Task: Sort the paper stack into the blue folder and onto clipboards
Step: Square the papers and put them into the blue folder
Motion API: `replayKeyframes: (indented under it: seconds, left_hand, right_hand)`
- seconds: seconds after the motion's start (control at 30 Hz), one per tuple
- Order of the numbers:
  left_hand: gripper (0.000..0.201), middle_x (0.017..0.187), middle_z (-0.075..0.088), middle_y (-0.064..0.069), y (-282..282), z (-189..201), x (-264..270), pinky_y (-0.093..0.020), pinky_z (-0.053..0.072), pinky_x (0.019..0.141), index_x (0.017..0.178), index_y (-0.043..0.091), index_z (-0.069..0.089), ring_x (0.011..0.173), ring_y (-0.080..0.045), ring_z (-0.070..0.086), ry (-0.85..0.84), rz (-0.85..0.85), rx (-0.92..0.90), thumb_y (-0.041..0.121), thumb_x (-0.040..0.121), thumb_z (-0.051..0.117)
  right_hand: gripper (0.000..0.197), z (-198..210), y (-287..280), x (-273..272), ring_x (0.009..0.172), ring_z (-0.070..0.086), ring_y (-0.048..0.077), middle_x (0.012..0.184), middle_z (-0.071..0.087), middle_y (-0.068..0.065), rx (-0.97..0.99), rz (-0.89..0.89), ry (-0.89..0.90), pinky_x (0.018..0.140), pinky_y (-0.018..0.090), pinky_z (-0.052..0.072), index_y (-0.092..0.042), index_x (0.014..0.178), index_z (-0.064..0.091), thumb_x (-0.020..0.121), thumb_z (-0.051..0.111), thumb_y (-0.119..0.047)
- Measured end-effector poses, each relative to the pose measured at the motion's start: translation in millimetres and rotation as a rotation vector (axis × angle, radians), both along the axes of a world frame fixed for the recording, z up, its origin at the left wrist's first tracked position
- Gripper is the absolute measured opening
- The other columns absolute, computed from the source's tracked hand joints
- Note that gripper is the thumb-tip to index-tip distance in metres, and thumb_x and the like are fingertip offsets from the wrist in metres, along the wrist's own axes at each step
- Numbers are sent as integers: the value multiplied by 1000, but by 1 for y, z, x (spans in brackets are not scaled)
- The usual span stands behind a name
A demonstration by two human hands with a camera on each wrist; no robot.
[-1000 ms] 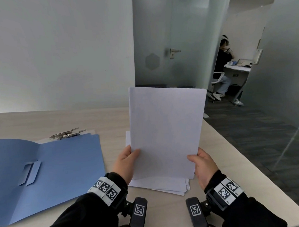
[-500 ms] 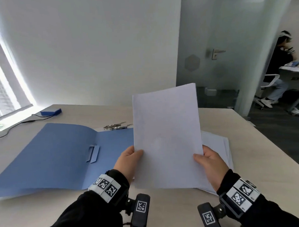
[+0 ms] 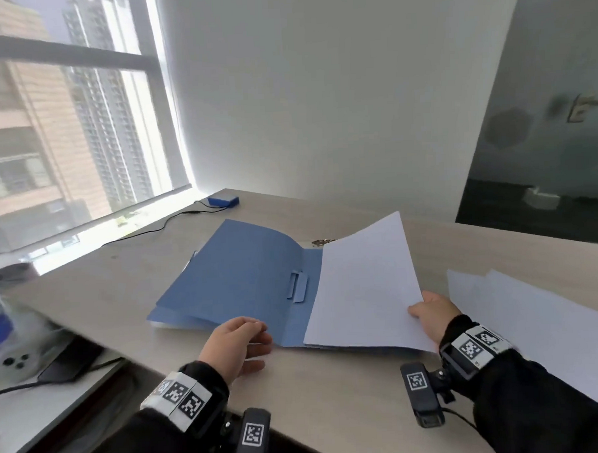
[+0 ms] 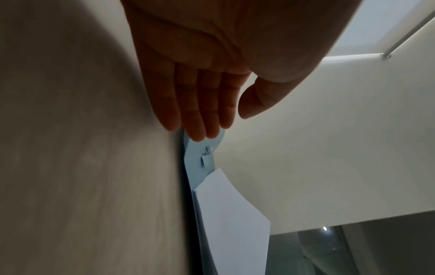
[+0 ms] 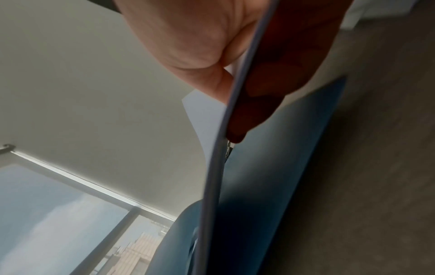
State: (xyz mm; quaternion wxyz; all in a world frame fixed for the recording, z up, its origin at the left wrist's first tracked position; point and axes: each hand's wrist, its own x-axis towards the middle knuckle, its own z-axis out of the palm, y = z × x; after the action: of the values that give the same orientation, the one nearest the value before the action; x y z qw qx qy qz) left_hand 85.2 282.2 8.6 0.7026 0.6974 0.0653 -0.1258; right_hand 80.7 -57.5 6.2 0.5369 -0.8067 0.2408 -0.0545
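The blue folder (image 3: 238, 280) lies open on the table, its fastener strip (image 3: 297, 286) near the fold. My right hand (image 3: 431, 311) pinches the near right corner of a thin set of white sheets (image 3: 365, 288), thumb on top and fingers under, over the folder's right half. The sheets' far edge is lifted. In the right wrist view the sheets (image 5: 216, 167) show edge-on above the folder (image 5: 270, 176). My left hand (image 3: 239, 342) holds nothing, fingers straight, at the folder's near edge (image 4: 200, 154). The remaining paper stack (image 3: 534, 315) lies at right. A clipboard's metal clip (image 3: 322, 241) peeks out behind the folder.
A small blue box (image 3: 223, 200) with a black cable (image 3: 154, 229) sits at the table's far left corner by the window. Lower left, a side surface holds a phone (image 3: 70, 361) and a white device (image 3: 15, 362). The table's near edge runs under my wrists.
The sheets, held upright in both hands before, now come down over the folder's right half. My left hand has let go of them and sits by the folder's near edge. My view swung left.
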Motion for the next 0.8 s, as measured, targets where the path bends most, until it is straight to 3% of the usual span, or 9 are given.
replayKeyframes:
  seconds: [0.1, 0.23, 0.33, 0.5, 0.63, 0.8]
  left_hand:
    - [13, 79, 61, -12, 18, -5, -1, -30, 49, 57, 86, 5, 61, 68, -27, 62, 37, 63, 0, 11, 93, 53]
    - [13, 89, 66, -13, 33, -8, 4, -33, 54, 54, 100, 8, 60, 71, -27, 67, 94, 118, -55, 17, 94, 53]
    - [11, 91, 65, -13, 35, -8, 8, -36, 56, 56, 100, 11, 59, 71, -27, 66, 86, 120, -96, 16, 95, 51]
    - [21, 90, 64, -10, 28, -7, 12, -32, 54, 54, 100, 14, 57, 72, -24, 64, 30, 113, -146, 1, 93, 43]
    - [28, 98, 69, -10, 21, -3, 19, -38, 50, 69, 97, 13, 59, 89, -29, 67, 4, 113, -227, -2, 94, 36]
    - [24, 113, 67, -19, -2, 3, 34, -39, 50, 80, 107, 6, 64, 98, -30, 64, 34, 95, -268, 16, 96, 45]
  right_hand:
    - [20, -2, 12, 17, 94, 65, 39, 96, 67, 20, -25, 11, 25, 85, 40, 51, -4, 94, 66, 86, 50, 4]
    - [15, -4, 23, 31, 95, 64, 41, 100, 67, 26, -30, 26, 37, 82, 39, 50, -4, 85, 63, 86, 51, 5]
    - [16, -13, 24, 38, 98, 64, 45, 105, 67, 30, -20, 16, 32, 89, 48, 51, 1, 94, 65, 84, 52, 5]
    - [16, -25, 22, 38, 98, 66, 43, 103, 70, 25, 4, 14, 51, 93, 55, 51, -8, 82, 65, 83, 53, 2]
    - [15, -26, 23, 37, 97, 66, 41, 103, 71, 24, -14, 24, 57, 93, 53, 51, -9, 85, 65, 82, 54, 0]
    - [13, -33, 19, 43, 98, 65, 42, 105, 70, 26, -23, 39, 66, 92, 53, 51, -9, 86, 65, 77, 56, -5]
